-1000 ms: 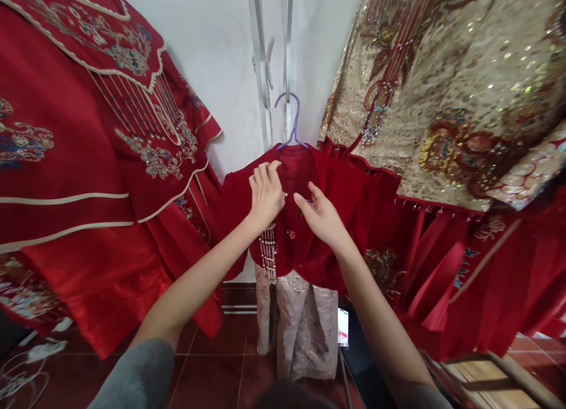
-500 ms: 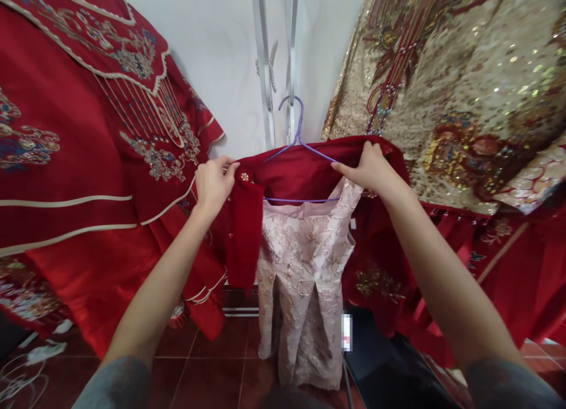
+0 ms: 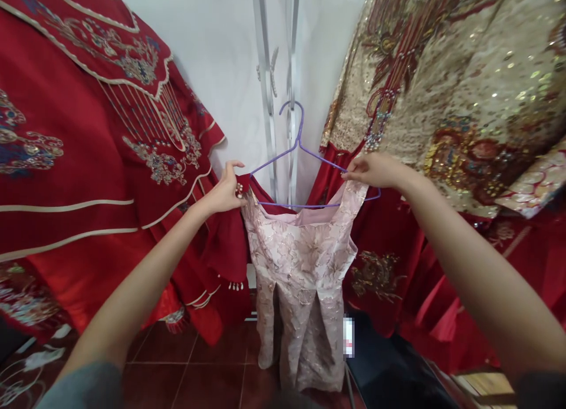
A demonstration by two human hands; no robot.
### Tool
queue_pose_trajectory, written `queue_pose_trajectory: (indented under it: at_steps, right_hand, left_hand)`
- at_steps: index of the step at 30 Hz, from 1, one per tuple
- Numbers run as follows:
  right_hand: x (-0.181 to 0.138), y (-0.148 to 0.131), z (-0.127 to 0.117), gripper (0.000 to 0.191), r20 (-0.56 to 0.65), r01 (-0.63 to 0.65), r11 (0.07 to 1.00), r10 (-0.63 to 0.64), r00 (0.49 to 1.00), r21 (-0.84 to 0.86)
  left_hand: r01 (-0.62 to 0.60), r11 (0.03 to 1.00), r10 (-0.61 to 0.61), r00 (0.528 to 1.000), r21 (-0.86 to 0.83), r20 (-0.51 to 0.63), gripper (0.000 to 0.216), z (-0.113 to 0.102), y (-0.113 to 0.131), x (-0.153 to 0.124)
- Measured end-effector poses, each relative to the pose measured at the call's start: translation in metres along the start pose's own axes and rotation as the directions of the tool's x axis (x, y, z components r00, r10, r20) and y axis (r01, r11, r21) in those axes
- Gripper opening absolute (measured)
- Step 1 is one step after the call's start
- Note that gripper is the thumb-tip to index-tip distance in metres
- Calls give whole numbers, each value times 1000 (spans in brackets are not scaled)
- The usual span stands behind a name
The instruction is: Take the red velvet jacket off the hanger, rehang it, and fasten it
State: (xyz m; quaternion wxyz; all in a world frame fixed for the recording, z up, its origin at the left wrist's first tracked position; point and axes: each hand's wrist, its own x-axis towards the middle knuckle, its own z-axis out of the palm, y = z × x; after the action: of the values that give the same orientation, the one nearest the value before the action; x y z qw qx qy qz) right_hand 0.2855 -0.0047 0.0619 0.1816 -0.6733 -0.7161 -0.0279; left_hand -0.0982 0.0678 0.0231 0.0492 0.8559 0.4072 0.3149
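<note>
A pale pink brocade dress (image 3: 305,250) hangs in front of me on a purple hanger (image 3: 299,139). The hook of the hanger is up on a metal upright. At the dress's left shoulder, my left hand (image 3: 223,192) has its thumb and fingers closed on the edge of a red garment (image 3: 230,235) trimmed with pearl beads, its index finger sticking out. Part of that red cloth lies behind the hanger. My right hand (image 3: 375,170) pinches the dress strap (image 3: 355,194) beside the hanger's right arm; the exact contact of the fingertips is partly hidden.
Red embroidered gowns (image 3: 88,179) with cream piping crowd the left side. A gold sequined garment (image 3: 424,102) hangs at the right above red skirts. White metal uprights (image 3: 292,49) stand behind. Below are a dark flat object (image 3: 393,368), white cables (image 3: 26,373) and a tiled floor (image 3: 203,385).
The red cloth stretched between my hands behind the hanger has dropped, baring the hanger's arms. My left hand has shifted slightly right and down; the right one has moved lower, onto the strap.
</note>
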Motion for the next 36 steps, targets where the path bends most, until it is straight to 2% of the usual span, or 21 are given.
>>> queue_pose_trajectory:
  at_steps: [3,7,10,13,16,20,22,23,25,26,28,30,33,36]
  right_hand:
    - [0,3,4,30,-29,33,999,-32,999,13]
    - [2,6,5,30,-49,16,1000,-15,999,18]
    - [2,5,5,28,-43,3,1000,-2,999,19]
    - [0,4,5,33,-64,10,1000,-9,998,10]
    - [-3,4,6,34,-86,3,1000,-3,996,-3]
    - [-5,3,6,30,-87,-15,1000,14,996,-4]
    - [-6,2,6,29,-93,-15,1000,15,996,-8]
    - [-7,1,5,28,-98,-16,1000,15,995,-12]
    - [-9,-1,4,27,-112,-19,1000,16,994,-25]
    - [-10,-2,3,26,-115,-16,999,13,993,-29]
    - [-13,-3,2,25,-108,-2,1000,0,994,-17]
    - [-15,-1,1,24,-85,15,1000,-13,996,23]
    - [-18,8,1,22,-66,23,994,-16,998,105]
    - [-23,19,1,20,-58,42,983,-32,998,179]
  left_hand:
    - [-93,996,93,995,5,23,64,-4,-7,-2]
    - [-66,998,65,997,19,52,40,-26,-16,-4]
    - [47,981,-38,998,188,-46,31,-39,-23,-4]
    - [221,905,-188,974,363,-124,25,-41,-38,-3]
    - [340,817,-342,936,466,-84,27,-36,-59,-6]
    - [371,763,-449,893,529,22,31,-36,-77,-17]
    - [297,812,-410,903,503,130,32,-44,-76,-22]
    - [226,856,-349,916,465,199,32,-49,-71,-23]
    - [39,940,-156,934,340,323,34,-61,-57,-23]
    - [-53,960,-55,926,273,373,37,-66,-47,-22]
    - [-147,970,65,925,196,375,40,-71,-25,-16]
    - [-152,978,99,941,141,324,40,-65,-4,-7]
    - [-93,992,68,960,82,273,37,-41,14,9]
    - [-57,984,17,974,168,227,34,-17,18,21]
